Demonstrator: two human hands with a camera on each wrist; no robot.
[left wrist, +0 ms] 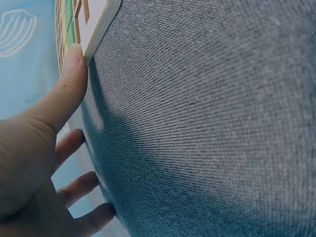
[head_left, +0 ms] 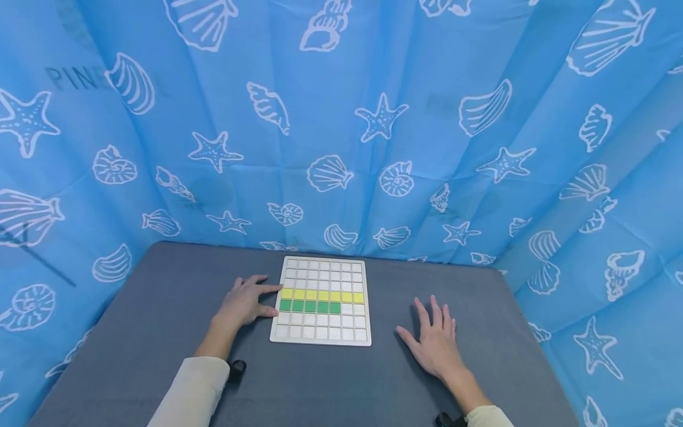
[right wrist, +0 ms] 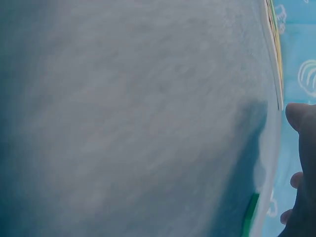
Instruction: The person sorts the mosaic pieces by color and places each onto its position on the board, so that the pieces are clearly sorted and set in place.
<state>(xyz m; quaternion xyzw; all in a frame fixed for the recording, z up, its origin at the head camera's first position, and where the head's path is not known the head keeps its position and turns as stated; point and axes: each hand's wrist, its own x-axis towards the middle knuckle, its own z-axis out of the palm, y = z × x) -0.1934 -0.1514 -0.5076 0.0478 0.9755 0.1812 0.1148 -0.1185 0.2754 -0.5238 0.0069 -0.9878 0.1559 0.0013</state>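
A square white grid board (head_left: 322, 334) lies on the grey table. Yellow squares (head_left: 322, 295) fill one whole row; in the row nearer me, green squares (head_left: 310, 306) run from the left edge and stop short of the right side. My left hand (head_left: 243, 304) is at the board's left edge, index finger and thumb extended to its rim; the left wrist view shows the thumb (left wrist: 69, 91) at the board's corner. To the right of the board, my right hand (head_left: 436, 344) hovers low with fingers spread. A small green piece (right wrist: 250, 215) shows below it in the right wrist view, hidden in the head view.
The grey cloth-covered table (head_left: 320, 385) runs back to a blue curtain (head_left: 341, 118) with white shells and starfish, which also hangs along both sides. Dark wrist straps (head_left: 237, 369) sit by the pale sleeves (head_left: 192, 391).
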